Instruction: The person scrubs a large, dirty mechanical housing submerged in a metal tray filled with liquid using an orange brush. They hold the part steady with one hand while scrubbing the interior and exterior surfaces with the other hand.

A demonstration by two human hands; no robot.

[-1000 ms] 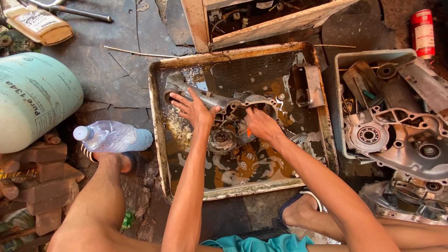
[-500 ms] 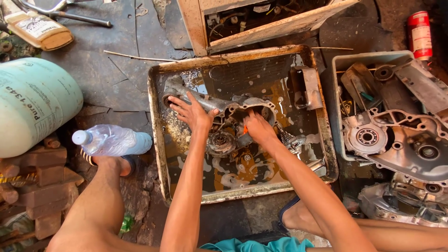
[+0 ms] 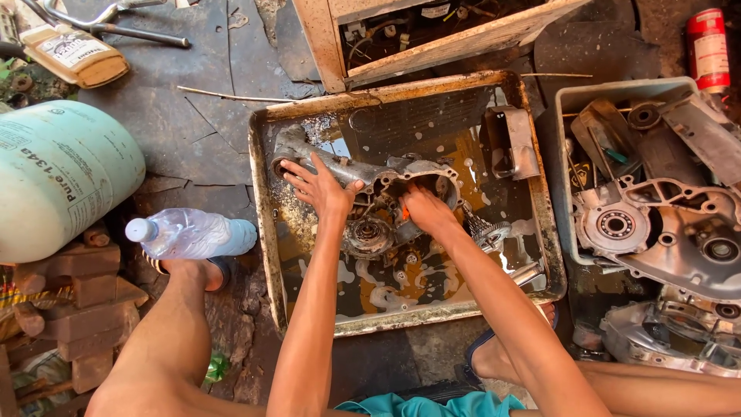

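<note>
Presently we find both hands at work inside a rusty metal tray [image 3: 262, 232] set on the floor, partly filled with dirty, foamy liquid. Our left hand [image 3: 320, 189] lies flat on a grey engine casing [image 3: 340, 166] that sits in the tray's upper half, fingers [image 3: 297, 171] spread wide across its arm. Our right hand [image 3: 424, 212] is curled down into the casing's round opening, fingers pressed together around something small and orange [image 3: 404, 211]; we cannot tell what it is. A round gear part [image 3: 367, 234] rests just below the casing, between the two wrists, and a toothed gear [image 3: 485, 229] lies just right of the right wrist. A bent metal bracket [image 3: 511, 143] stands in the tray's upper right corner. Left of the tray, a clear plastic bottle [image 3: 189, 234] lies on its side near our left foot, and a pale green gas cylinder [image 3: 58, 181] lies further left. Right of the tray, a grey bin [image 3: 567, 100] holds more casing parts [image 3: 656, 224], and a red can [image 3: 708, 48] stands beyond it. A wooden frame [image 3: 320, 42] lies above the tray.
</note>
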